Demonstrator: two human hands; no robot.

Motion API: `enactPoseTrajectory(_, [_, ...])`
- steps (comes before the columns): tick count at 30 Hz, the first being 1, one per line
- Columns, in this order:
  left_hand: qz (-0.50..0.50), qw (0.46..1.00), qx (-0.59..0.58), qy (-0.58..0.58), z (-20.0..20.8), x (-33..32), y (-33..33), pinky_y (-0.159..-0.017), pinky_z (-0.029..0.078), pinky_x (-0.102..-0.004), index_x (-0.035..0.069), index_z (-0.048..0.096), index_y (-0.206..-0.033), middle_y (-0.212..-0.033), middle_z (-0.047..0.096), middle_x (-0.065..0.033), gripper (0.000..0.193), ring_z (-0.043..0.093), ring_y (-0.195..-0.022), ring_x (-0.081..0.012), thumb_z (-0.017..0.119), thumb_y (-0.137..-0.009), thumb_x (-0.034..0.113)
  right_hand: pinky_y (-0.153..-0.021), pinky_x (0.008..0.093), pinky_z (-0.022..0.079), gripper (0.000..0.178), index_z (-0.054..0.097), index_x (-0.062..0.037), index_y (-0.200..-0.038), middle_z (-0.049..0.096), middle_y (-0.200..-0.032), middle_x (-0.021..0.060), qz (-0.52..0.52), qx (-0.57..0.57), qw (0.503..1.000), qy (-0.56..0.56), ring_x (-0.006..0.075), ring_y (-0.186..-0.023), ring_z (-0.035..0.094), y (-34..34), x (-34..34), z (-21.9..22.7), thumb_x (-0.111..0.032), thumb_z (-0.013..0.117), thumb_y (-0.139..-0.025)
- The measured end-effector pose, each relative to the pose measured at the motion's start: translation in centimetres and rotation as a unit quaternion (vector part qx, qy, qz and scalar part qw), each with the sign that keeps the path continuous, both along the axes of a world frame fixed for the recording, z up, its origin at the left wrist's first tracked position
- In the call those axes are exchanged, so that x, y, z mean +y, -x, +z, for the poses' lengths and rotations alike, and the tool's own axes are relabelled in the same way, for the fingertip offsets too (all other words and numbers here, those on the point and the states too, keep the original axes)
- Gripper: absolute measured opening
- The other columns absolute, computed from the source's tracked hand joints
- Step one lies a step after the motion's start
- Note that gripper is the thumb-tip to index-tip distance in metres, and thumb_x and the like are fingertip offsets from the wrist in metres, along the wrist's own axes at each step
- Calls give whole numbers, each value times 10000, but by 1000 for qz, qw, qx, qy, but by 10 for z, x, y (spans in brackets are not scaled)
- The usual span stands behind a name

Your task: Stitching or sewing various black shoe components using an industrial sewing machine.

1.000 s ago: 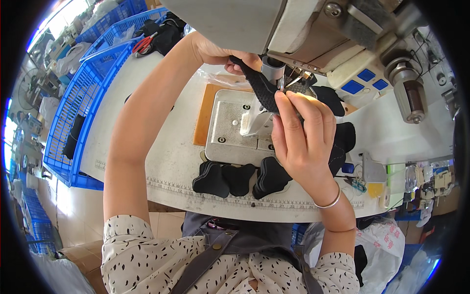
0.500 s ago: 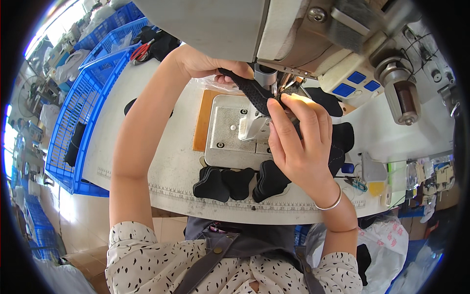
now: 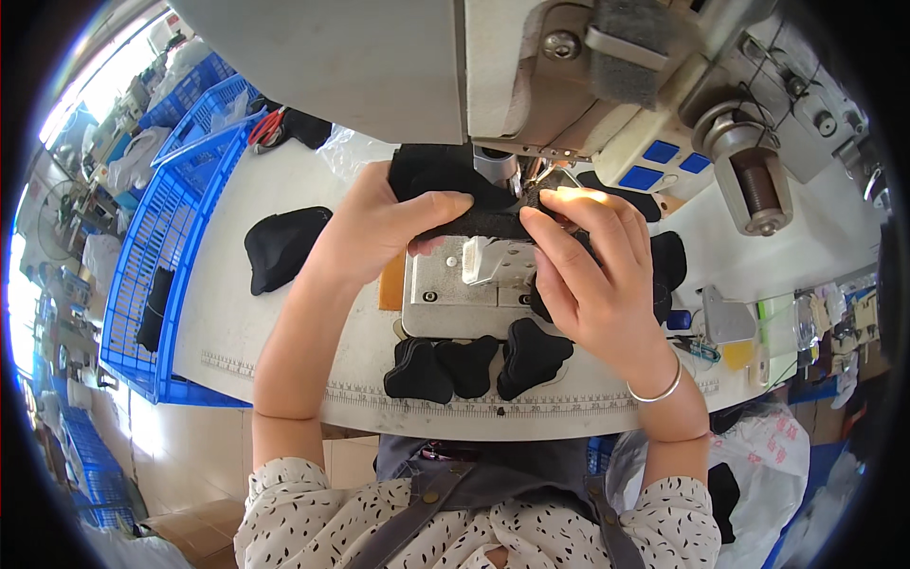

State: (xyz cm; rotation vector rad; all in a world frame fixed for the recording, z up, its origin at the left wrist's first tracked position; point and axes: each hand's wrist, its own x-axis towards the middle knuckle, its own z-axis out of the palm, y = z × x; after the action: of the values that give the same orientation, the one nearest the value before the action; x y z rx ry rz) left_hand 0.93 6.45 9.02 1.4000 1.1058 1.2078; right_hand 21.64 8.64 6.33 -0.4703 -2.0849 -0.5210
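- Three low piles of black, curve-edged fabric pieces (image 3: 469,366) sit at six o'clock on the pale, ruler-marked tabletop (image 3: 351,365), probably within easy reach.
- Just beyond, at the centre, the silvery rectangular metal plate (image 3: 445,308) gives a flat bed below the hands.
- At eleven o'clock from the plate, the bare left hand (image 3: 365,223) is clamped on a soft, folded black fabric piece (image 3: 441,175), thumb above and fingers beneath, seemingly to hold it taut.
- At one o'clock, the bare right hand (image 3: 597,261), apart from the left, presses index and middle fingertips on the cloth's near end, likely steadying it; I cannot tell whether the thumb pinches.
- That cloth lies at twelve o'clock, beside the grey metal cylinder (image 3: 495,166) under the machine head.
- Toward ten o'clock rest a loose black fabric piece (image 3: 284,248) and, farther, red-handled scissors (image 3: 266,128), both apparently clear of the work.
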Motion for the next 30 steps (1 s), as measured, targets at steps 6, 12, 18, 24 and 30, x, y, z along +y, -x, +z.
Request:
enactPoseTrajectory(6, [32, 996, -70, 34, -4, -1, -2, -413, 319, -208, -26, 604, -745, -609, 514, -3, 138, 437, -488, -65, 630, -724, 108, -675, 335, 403, 381, 594, -47, -970, 538, -994, 73, 18, 3, 1000, 12, 214, -819, 536, -1, 1, 0, -23, 629, -591])
enactPoseTrajectory(12, [29, 996, -82, 22, -7, 1, -2, -418, 315, -214, -23, 606, -737, -597, 512, -9, 138, 436, -486, -69, 623, -733, 114, -650, 324, 395, 341, 586, -21, -956, 560, -976, 78, 18, 10, 1000, 1, 210, -825, 541, -1, 3, -1, -16, 622, -617])
enactPoseTrajectory(18, [28, 996, -85, 16, -7, 0, -4, -434, 327, -212, -18, 617, -740, -616, 536, -14, 136, 444, -498, -64, 623, -737, 118, -652, 317, 392, 326, 587, -22, -955, 566, -975, 71, 7, 9, 1000, -12, 210, -825, 541, -2, 4, -1, -19, 617, -631])
enactPoseTrajectory(24, [43, 995, -91, -4, -8, -4, -7, -459, 350, -199, -21, 635, -774, -638, 567, -17, 150, 470, -515, -60, 626, -742, 126, -696, 335, 398, 316, 590, -29, -951, 569, -979, 61, 0, 10, 1000, 3, 213, -858, 532, -2, 4, 0, -27, 613, -636])
enactPoseTrajectory(30, [13, 994, -107, 5, -7, -3, -5, -481, 362, -189, -12, 625, -825, -688, 585, -7, 126, 491, -556, -53, 617, -755, 92, -715, 344, 403, 296, 590, -30, -951, 571, -984, 61, 2, 19, 1000, 11, 217, -864, 531, -2, 4, 1, -33, 610, -656])
